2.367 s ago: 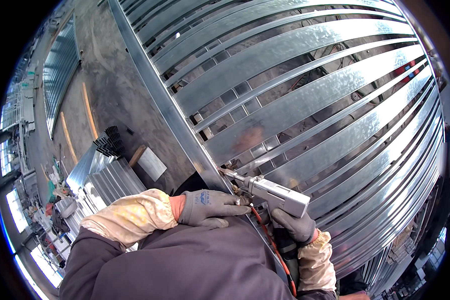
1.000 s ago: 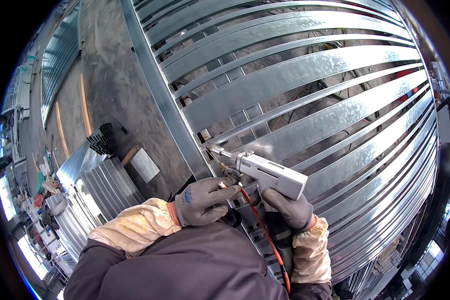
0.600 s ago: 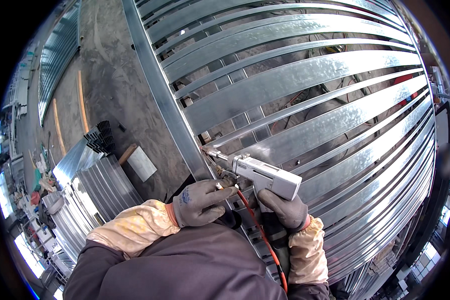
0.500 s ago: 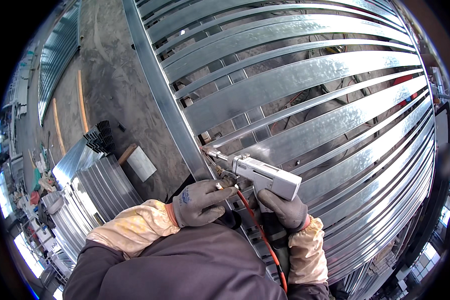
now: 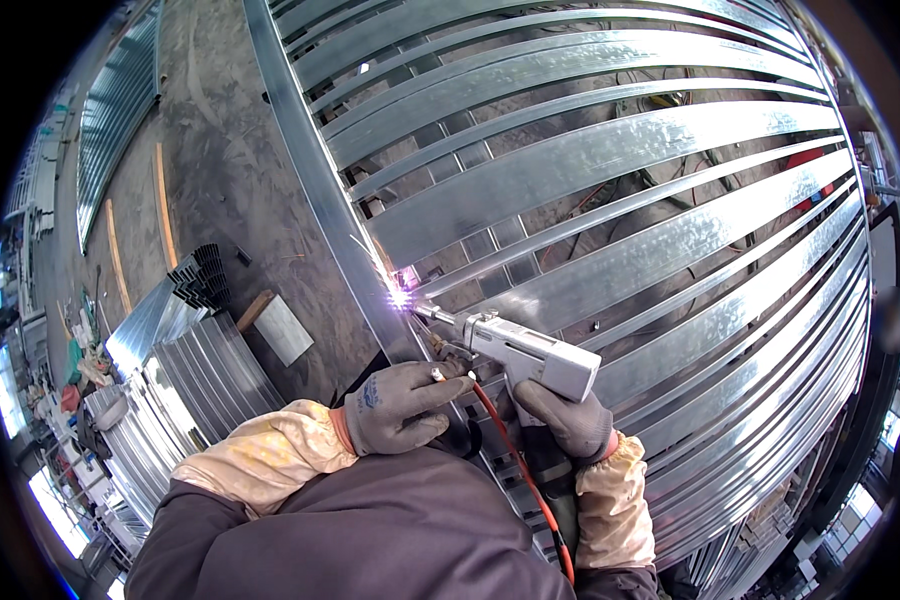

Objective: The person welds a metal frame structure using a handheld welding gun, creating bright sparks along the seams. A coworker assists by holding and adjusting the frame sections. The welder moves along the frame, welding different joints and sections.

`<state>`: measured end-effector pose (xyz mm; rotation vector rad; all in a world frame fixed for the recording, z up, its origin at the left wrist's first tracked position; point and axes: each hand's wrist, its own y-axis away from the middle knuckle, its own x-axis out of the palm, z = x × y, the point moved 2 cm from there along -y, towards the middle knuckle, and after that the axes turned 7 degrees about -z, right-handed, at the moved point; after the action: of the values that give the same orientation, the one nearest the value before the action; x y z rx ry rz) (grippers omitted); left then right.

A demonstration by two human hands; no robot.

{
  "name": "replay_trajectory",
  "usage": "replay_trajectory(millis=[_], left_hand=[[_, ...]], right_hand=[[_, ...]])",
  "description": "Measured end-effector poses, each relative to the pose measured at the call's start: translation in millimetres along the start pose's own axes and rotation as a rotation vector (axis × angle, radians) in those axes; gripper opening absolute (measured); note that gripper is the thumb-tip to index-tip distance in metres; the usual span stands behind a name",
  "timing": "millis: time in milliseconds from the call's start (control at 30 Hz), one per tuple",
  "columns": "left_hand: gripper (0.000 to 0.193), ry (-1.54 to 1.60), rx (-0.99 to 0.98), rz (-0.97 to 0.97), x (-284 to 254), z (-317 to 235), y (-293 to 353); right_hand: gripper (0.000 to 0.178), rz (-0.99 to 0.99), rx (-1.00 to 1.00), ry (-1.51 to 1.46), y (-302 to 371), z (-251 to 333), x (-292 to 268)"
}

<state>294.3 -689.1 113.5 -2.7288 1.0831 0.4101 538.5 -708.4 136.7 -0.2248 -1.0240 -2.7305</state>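
Observation:
My right hand, in a grey work glove, is wrapped round the grip of a white handheld welding gun. The gun's metal nozzle points left at the inner edge of the frame's long side rail. A bright violet-white spark glows at the nozzle's tip, where a crossbar's end meets the rail. My left hand, gloved alike, lies low beside the rail with thumb and fingers apart. Its fingertips are close to an orange-red hose that runs down from the gun; whether they touch it is unclear.
Parallel shiny metal slats fill the right side, with gaps between them. Cables lie on the floor beneath. Left of the rail are stacked metal profiles, a pale plate and wooden strips. Another slatted panel lies farther off.
A bright spark with thin flying streaks has appeared at the nozzle tip, where there was no light before. The gun and both hands have barely moved.

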Motion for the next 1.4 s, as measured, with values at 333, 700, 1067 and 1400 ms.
replay_trajectory(millis=[333, 700, 1067, 1400], left_hand=[[0.058, -0.006, -0.003, 0.025, 2, -1, 2], [0.058, 0.002, -0.003, 0.011, 2, -2, 1], [0.066, 0.002, 0.063, -0.041, -2, -33, 10], [0.077, 0.784, 0.309, 0.199, -17, -205, 21]], right_hand=[[0.025, -0.018, 0.001, -0.029, 3, 1, 1], [0.026, -0.001, -0.014, -0.039, 2, -2, 1], [0.036, -0.201, -0.024, -0.195, 40, 20, -11], [0.033, -0.632, -0.325, -0.204, 162, 52, -50]])
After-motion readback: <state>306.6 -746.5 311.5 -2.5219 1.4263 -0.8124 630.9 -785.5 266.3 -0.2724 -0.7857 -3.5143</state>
